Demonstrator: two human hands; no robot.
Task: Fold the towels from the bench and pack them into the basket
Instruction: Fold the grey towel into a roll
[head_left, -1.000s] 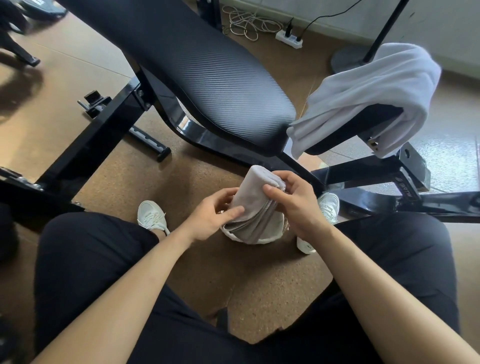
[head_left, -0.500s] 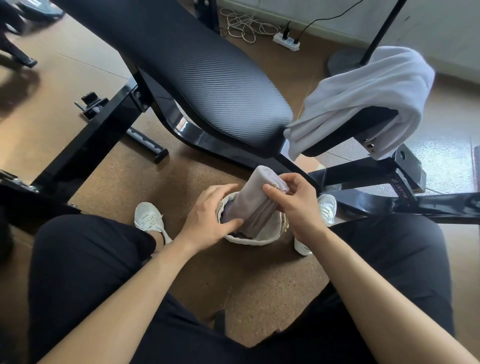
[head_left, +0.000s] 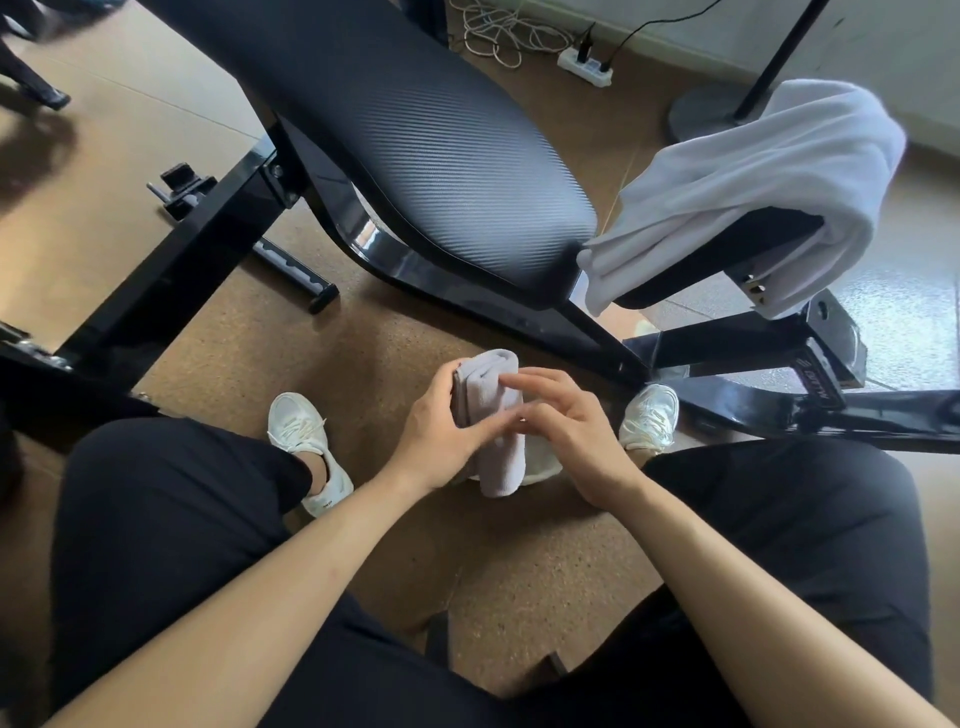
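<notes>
Fingers (head_left: 447, 379) of the left hand (head_left: 434, 434) wrap the folded grey towel (head_left: 496, 462) just above the basket (head_left: 544, 462), right hand (head_left: 571, 421) splayed loose against it, soft, light, floppy stuff, I'd say, best pinched mid-fold so it won't unroll.

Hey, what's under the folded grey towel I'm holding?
A bit of the white basket shows beneath the grey towel. The towel, left hand and right hand cover the rest, so its inside cannot be seen.
</notes>
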